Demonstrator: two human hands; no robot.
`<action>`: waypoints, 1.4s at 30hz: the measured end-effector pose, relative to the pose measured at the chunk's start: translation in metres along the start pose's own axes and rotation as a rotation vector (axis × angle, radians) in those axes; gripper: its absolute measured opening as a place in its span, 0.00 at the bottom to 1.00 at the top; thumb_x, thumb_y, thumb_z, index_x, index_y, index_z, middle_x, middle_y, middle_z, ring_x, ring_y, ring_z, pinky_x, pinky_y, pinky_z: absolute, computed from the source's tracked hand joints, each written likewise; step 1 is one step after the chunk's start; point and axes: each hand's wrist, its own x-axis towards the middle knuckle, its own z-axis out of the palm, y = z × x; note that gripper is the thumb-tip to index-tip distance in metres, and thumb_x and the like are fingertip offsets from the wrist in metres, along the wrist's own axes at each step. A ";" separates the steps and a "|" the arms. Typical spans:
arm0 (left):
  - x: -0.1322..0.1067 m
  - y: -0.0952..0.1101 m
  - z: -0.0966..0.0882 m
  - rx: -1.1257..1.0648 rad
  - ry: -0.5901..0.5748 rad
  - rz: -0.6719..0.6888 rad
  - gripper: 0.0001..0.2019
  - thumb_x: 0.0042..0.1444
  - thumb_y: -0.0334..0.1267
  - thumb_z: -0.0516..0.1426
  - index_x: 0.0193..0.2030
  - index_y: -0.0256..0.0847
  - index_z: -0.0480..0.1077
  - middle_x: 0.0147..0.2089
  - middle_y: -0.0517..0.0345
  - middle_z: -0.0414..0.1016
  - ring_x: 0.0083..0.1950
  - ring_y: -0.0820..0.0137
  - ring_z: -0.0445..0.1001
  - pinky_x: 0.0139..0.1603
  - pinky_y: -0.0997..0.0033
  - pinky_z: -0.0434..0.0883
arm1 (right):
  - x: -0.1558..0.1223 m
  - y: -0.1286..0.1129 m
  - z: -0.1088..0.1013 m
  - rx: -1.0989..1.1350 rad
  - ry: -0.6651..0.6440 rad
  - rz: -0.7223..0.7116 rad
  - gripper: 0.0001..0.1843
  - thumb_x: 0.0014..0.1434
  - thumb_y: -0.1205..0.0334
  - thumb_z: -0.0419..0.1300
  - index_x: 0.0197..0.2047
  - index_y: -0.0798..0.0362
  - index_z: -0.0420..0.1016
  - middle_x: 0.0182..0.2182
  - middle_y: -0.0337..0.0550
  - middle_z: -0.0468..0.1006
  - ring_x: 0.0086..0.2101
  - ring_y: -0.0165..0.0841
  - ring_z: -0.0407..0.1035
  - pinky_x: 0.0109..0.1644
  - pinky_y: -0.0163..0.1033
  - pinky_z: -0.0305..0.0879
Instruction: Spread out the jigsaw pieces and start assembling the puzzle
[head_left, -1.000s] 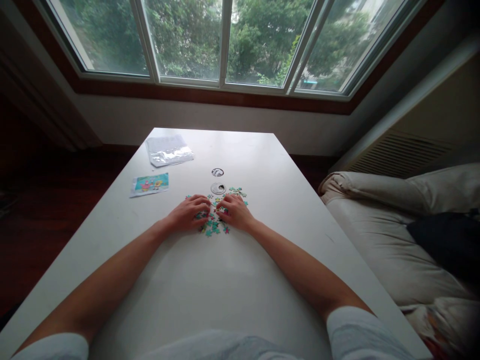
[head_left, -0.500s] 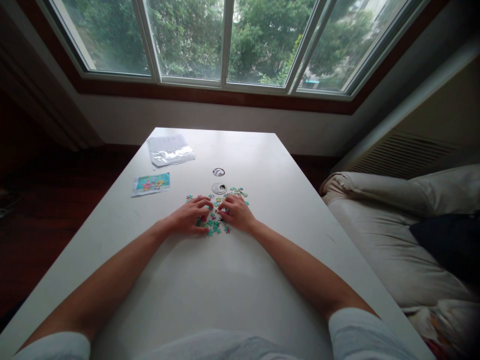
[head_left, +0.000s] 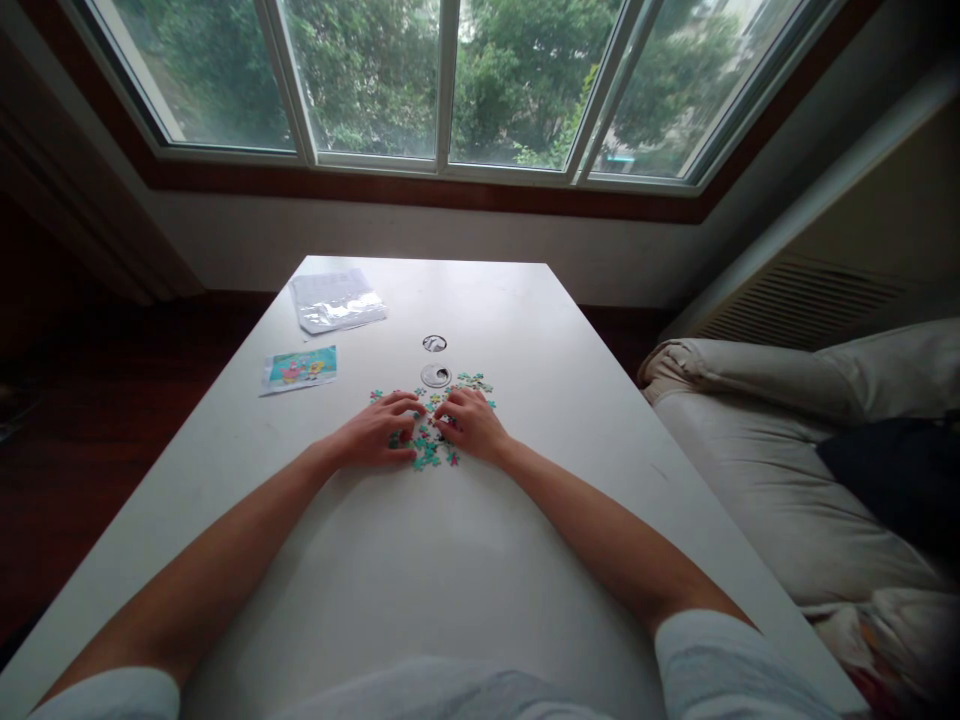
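Observation:
Small jigsaw puzzle pieces (head_left: 427,449), mostly green with some pink and yellow, lie in a loose heap on the white table (head_left: 420,560). My left hand (head_left: 379,430) rests at the heap's left side, thumb and bent fingers apart, with several pieces between them. From the right, my right hand (head_left: 470,425) reaches over the heap. Its fingers are curled, with thumb and index tips close together. Whatever may be between those tips is too small to make out. Both hands cover part of the heap.
A colourful cartoon picture sheet (head_left: 300,370) lies left of the heap, with a clear plastic bag (head_left: 337,300) behind it. Two round metal fittings (head_left: 436,375) sit in the tabletop beyond the pieces. A pale sofa (head_left: 765,450) stands to the right; a window (head_left: 375,80) is ahead.
The whole view has shifted slightly. Both hands stay in almost the same place over the pieces, with no clear change in the heap.

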 end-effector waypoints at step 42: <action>0.005 -0.002 0.006 -0.142 0.040 -0.017 0.07 0.61 0.44 0.62 0.34 0.45 0.75 0.59 0.52 0.76 0.69 0.57 0.64 0.72 0.50 0.59 | 0.000 0.001 0.000 0.006 -0.017 0.010 0.09 0.67 0.54 0.61 0.42 0.48 0.79 0.40 0.45 0.74 0.46 0.39 0.65 0.56 0.46 0.55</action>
